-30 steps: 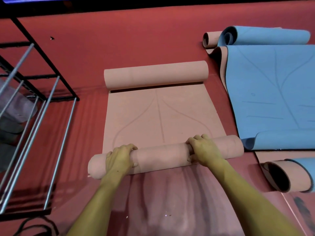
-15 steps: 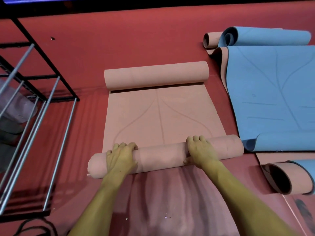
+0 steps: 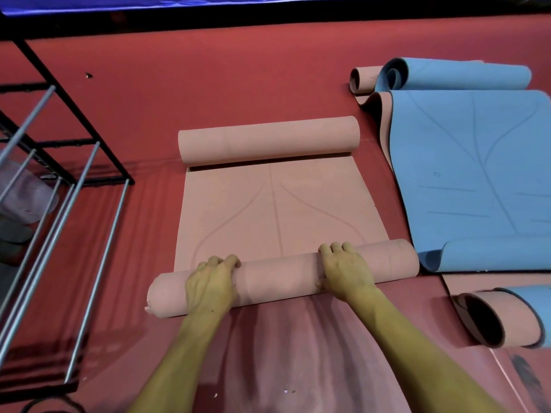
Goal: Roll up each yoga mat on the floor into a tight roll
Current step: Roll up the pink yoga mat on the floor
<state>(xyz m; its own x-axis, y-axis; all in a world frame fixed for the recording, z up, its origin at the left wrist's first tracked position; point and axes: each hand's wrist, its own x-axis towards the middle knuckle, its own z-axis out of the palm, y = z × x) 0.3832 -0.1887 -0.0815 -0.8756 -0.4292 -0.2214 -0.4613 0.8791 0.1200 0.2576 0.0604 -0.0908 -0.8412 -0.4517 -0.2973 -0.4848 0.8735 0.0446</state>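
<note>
A pink yoga mat (image 3: 277, 210) lies on the red floor in front of me. Its near end is wound into a thick roll (image 3: 280, 277) that runs slightly askew, with the left end nearer me. My left hand (image 3: 211, 289) grips the roll left of its middle, fingers curled over the top. My right hand (image 3: 346, 272) grips it right of the middle in the same way. The mat's far end is curled into a second roll (image 3: 268, 141), and a flat stretch lies between the two rolls.
A blue mat (image 3: 477, 174) with curled ends lies spread at the right, close to the roll's right end. A loose pink-and-blue roll (image 3: 504, 317) sits at the lower right and a small pink roll (image 3: 362, 80) at the far right. A metal rack (image 3: 74, 180) stands at the left.
Both hands shifted slightly on top of the near roll and curled over it again. The roll itself has hardly moved.
</note>
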